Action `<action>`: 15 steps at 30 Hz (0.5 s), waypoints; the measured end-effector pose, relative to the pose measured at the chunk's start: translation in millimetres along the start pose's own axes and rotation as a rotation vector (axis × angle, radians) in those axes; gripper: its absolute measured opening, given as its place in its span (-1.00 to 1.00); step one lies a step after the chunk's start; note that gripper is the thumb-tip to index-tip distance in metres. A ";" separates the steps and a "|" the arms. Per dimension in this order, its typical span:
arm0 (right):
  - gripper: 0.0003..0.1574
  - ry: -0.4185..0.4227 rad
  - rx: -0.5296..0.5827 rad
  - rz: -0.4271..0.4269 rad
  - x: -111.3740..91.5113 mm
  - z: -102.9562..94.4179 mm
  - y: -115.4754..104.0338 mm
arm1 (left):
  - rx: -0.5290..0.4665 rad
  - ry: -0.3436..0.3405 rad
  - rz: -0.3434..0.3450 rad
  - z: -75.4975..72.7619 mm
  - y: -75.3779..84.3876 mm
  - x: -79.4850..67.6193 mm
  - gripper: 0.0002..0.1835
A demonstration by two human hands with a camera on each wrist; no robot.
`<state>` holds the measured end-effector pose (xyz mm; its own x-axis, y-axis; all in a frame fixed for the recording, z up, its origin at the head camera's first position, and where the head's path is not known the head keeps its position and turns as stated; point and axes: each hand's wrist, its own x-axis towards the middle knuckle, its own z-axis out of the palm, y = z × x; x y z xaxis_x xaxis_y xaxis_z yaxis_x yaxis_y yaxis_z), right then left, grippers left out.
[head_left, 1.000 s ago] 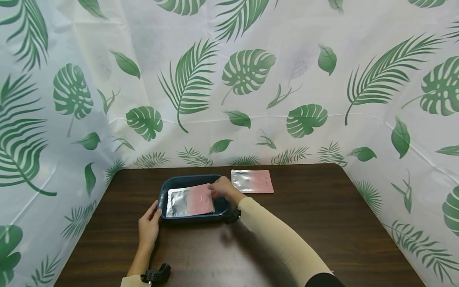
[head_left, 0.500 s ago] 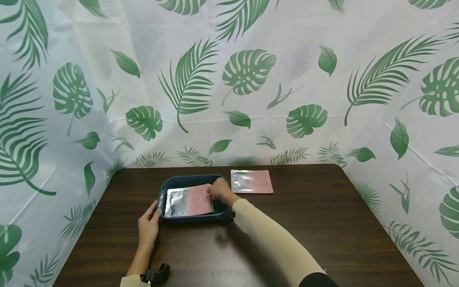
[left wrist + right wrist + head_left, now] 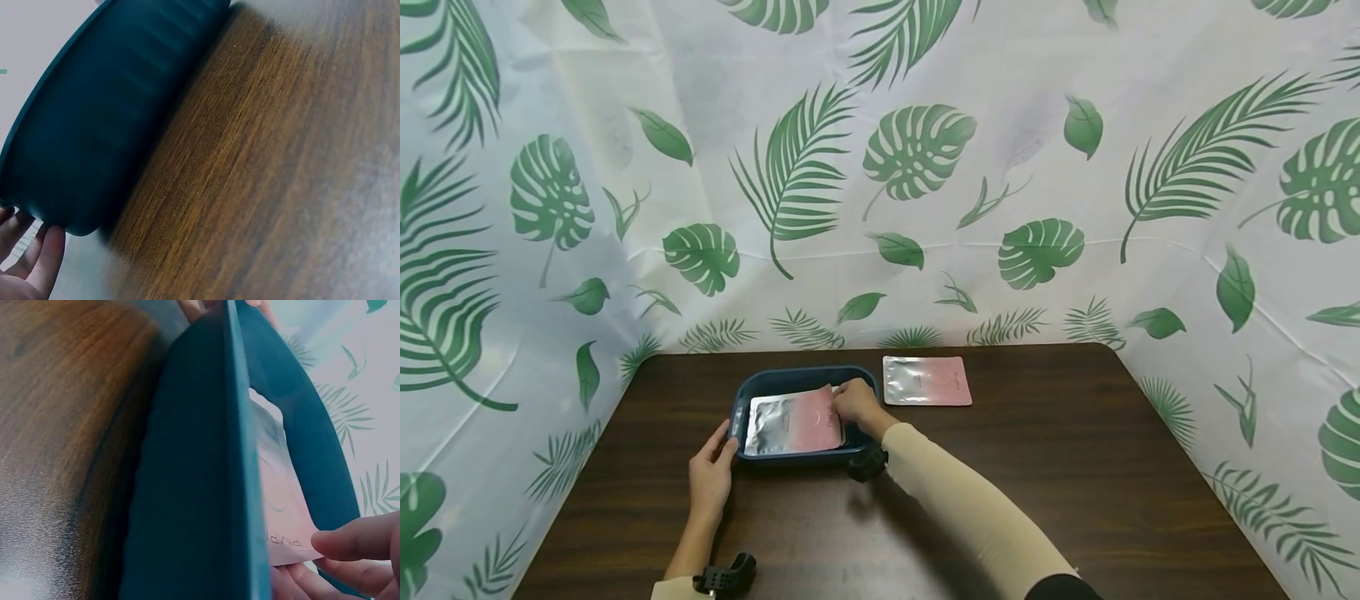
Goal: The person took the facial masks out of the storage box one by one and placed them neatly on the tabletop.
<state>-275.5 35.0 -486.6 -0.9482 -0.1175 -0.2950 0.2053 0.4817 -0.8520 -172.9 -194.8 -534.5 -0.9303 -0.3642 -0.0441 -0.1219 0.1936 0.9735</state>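
A dark blue plastic basin stands on the table's left half. In it lies a silver-and-pink foil sachet, the kind a sheet mask comes in; a sliver of another shows beneath its right side. My right hand reaches over the basin's right end and pinches the sachet's pink edge. The right wrist view shows the thumb on top and fingers curled under. At the basin's left end, my left hand holds the rim; its fingertips press against the outer wall in the left wrist view.
Another silver-and-pink foil sachet lies flat on the table, right of the basin near the back edge. The dark wood table backs onto a white leaf-print cloth. Both wrists wear a black camera strap.
My right hand has shifted slightly left, and the right edge of the pinched sachet has moved a little left too. The left hand, the basin and the sachet on the table stay in place.
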 end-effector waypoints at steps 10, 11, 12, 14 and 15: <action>-0.76 -0.006 0.045 0.044 -2.5 5.1 -0.1 | 0.018 -0.014 0.005 -1.8 0.9 -2.0 -0.53; -0.81 -0.003 0.043 0.049 -2.9 4.9 -0.8 | 0.019 -0.016 0.005 -1.8 1.2 -2.4 -0.53; -0.87 -0.003 0.041 0.053 -3.4 4.7 -1.6 | 0.019 -0.017 0.005 -1.8 1.5 -2.6 -0.53; -0.94 -0.006 0.047 0.054 -4.2 4.2 -2.8 | 0.023 -0.020 0.002 -2.1 2.3 -3.4 -0.53; -0.94 -0.008 0.051 0.055 -4.6 4.0 -3.4 | 0.023 -0.020 0.002 -2.2 2.6 -3.5 -0.52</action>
<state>-270.9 30.5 -484.1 -0.9333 -0.0994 -0.3452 0.2693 0.4424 -0.8554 -169.2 -195.0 -531.4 -0.9374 -0.3451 -0.0466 -0.1274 0.2153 0.9682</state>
